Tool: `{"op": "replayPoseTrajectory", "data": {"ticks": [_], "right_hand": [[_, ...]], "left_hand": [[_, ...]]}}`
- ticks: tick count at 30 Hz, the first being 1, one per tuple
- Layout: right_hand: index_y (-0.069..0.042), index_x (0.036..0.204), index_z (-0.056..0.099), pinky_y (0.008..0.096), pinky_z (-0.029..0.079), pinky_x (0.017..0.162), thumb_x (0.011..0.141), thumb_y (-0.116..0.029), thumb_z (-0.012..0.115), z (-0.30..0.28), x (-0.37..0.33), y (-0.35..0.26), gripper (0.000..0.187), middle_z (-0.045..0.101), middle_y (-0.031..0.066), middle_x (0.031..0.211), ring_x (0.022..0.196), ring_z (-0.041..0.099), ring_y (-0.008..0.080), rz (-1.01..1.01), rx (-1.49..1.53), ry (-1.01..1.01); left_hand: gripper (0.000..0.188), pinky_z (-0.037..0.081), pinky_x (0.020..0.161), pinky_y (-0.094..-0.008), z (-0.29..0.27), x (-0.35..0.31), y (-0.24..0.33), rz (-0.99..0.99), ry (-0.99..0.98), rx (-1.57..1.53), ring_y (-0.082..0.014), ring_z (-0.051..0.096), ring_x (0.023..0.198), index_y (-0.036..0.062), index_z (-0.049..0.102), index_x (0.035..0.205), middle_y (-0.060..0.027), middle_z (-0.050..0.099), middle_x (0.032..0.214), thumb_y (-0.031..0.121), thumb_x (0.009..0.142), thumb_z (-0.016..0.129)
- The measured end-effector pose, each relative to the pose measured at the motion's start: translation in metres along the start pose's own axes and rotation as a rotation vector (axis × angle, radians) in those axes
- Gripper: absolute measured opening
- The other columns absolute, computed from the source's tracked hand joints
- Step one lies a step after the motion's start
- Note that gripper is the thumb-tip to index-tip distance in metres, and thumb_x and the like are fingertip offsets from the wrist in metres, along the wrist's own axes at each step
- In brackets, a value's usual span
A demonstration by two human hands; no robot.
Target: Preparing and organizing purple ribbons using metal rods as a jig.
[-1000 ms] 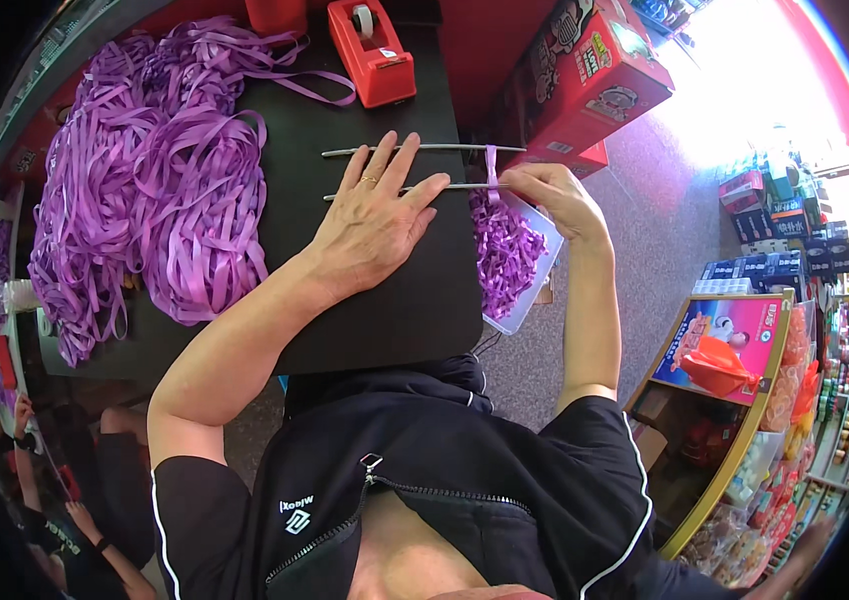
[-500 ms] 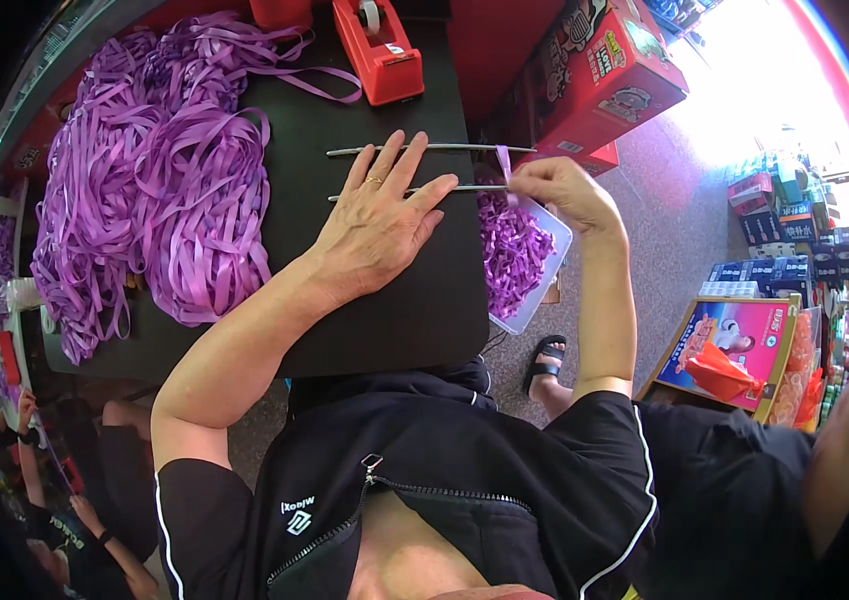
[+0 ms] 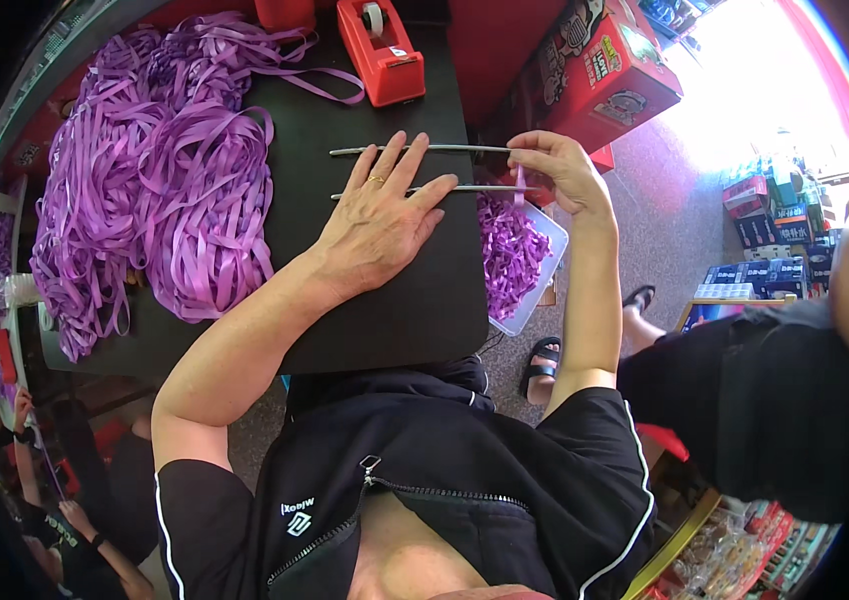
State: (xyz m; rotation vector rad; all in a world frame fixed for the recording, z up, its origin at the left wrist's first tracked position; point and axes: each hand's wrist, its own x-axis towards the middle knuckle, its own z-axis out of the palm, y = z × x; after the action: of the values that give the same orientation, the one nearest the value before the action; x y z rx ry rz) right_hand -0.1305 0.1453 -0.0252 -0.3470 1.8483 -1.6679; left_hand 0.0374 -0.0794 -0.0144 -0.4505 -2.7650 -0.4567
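Two thin metal rods [image 3: 480,188] lie side by side across the black table, their ends jutting past its right edge. My left hand [image 3: 375,215] rests flat over them with its fingers spread, pressing them to the tabletop. At the jutting end of the far rod, my right hand [image 3: 560,170] has thumb and forefinger pinched together. A short purple ribbon [image 3: 520,183] runs from those fingertips to the near rod; its hold in the pinch is partly hidden. Below the rods' ends, a clear plastic tub [image 3: 558,268] holds many small looped purple ribbon pieces [image 3: 513,255].
A big heap of purple ribbon [image 3: 165,170] covers the table's left side. A red tape dispenser [image 3: 390,70] stands at the far edge. Beyond the right edge is a red carton [image 3: 605,75]. A person in black [image 3: 785,400] is close on my right; another is at lower left.
My right hand has moved from the near rod's end up to the far rod's end, with the ribbon. The left hand stays put. The person on the right has come further into view.
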Motion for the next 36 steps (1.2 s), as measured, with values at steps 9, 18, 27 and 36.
{"op": "replayPoseTrajectory", "data": {"ticks": [9, 18, 27, 36], "right_hand": [[-0.002, 0.106, 0.063, 0.0233, 0.048, 0.06, 0.085, -0.021, 0.067, -0.054, -0.025, 0.039, 0.028, 0.066, 0.0039, 0.084, 0.07, 0.06, 0.0095, -0.063, 0.083, 0.384], [0.002, 0.126, 0.053, 0.0317, 0.041, 0.095, 0.09, -0.032, 0.059, -0.057, -0.04, 0.142, 0.05, 0.06, 0.0184, 0.12, 0.112, 0.055, 0.0227, 0.014, -0.444, 0.486], [0.002, 0.108, 0.064, 0.0252, 0.047, 0.075, 0.093, -0.012, 0.053, -0.019, -0.071, 0.02, 0.023, 0.065, 0.0083, 0.097, 0.083, 0.06, 0.0137, -0.509, -0.246, 0.844], [0.001, 0.096, 0.068, 0.0222, 0.045, 0.069, 0.084, 0.003, 0.059, 0.198, -0.046, -0.124, 0.015, 0.064, 0.0046, 0.082, 0.073, 0.057, 0.0087, -0.733, -0.659, -0.051]], "left_hand": [[0.045, 0.026, 0.108, -0.0516, 0.001, -0.003, -0.002, 0.027, 0.092, -0.095, -0.0415, 0.032, 0.132, 0.0127, 0.048, 0.129, -0.0215, 0.034, 0.142, 0.017, 0.086, 0.06], [0.032, 0.035, 0.104, -0.0482, -0.067, -0.046, 0.059, 0.567, -0.14, -0.129, -0.0274, 0.056, 0.114, 0.001, 0.061, 0.106, -0.0185, 0.059, 0.119, 0.019, 0.08, 0.054], [0.017, 0.049, 0.084, -0.0397, -0.103, -0.181, 0.011, -0.025, 0.496, -0.285, -0.0272, 0.062, 0.094, 0.0003, 0.062, 0.1, -0.0145, 0.063, 0.099, 0.008, 0.085, 0.058], [0.039, 0.013, 0.112, -0.0481, -0.062, -0.281, -0.014, -0.706, 0.642, 0.246, -0.0317, 0.033, 0.134, 0.0068, 0.055, 0.123, -0.0129, 0.047, 0.134, 0.031, 0.093, 0.049]]}}
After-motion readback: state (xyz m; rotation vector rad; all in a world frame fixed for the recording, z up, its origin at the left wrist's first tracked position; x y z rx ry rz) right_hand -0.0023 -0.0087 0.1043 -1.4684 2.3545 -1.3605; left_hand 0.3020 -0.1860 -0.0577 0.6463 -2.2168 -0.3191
